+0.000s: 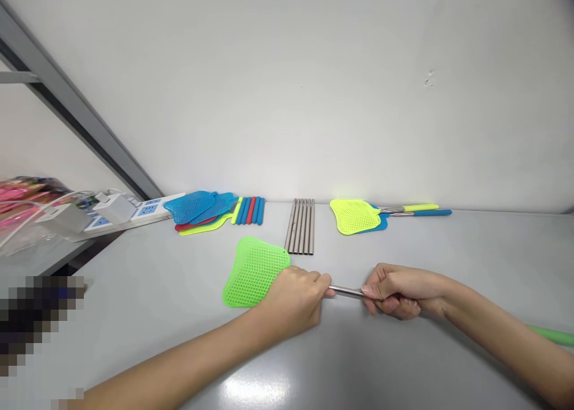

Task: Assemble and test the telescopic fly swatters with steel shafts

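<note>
A green fly swatter head (258, 272) with a perforated face lies at the left end of a thin metal rod (347, 291). My left hand (298, 296) is wrapped round the swatter's neck, just beside the head. Farther right, my right hand (390, 291) pinches the same rod between thumb and fingers. A short bare stretch of rod shows between the two hands. Past my right forearm a green handle (556, 336) appears in line with the rod; the forearm hides whether they join.
Several metal tubes (300, 226) lie side by side behind my hands. To their left are coloured handles (249, 211) and stacked swatter heads (192, 208). Yellow and blue fly swatters (356, 216) lie back right. A power strip (150, 208) with white chargers edges the table's left.
</note>
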Available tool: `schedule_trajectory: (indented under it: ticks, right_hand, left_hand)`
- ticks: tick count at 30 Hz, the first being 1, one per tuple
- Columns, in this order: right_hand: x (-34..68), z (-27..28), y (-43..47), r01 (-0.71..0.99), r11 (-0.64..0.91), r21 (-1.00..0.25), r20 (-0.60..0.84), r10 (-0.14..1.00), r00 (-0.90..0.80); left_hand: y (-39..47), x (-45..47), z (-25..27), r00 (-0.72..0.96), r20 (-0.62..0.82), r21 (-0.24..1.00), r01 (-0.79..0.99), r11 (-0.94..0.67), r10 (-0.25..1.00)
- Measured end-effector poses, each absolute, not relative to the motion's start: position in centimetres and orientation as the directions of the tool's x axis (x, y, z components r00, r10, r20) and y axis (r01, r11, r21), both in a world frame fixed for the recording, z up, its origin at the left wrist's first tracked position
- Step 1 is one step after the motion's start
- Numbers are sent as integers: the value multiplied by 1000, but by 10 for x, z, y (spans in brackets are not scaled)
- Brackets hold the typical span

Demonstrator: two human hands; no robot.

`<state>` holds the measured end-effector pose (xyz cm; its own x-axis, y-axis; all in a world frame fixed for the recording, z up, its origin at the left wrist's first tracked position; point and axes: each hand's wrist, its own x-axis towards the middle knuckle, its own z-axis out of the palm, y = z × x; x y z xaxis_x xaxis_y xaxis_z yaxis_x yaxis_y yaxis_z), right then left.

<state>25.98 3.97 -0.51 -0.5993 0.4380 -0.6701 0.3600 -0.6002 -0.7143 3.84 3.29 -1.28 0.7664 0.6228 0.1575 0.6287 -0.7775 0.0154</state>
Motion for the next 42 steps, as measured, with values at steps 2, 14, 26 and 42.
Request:
schedule_trajectory:
  ticks: [2,14,26,42]
  right_hand:
    - [261,-5,39,362,-589,-722,-665,448,-597]
    - [260,3,36,377,-483,-791,-600,484,-637]
    - [256,3,31,470,-272,-839,-532,586,-610]
    - [255,5,28,606,57,-793,-438,639,-632]
  left_hand:
    - [33,39,-14,761,158,22,635,-772,630]
    - [30,36,-16,724,117,103,672,-733,680]
    - [29,36,-17,724,127,107,670,-735,678]
    - [27,36,-7,744,84,82,658,-749,663]
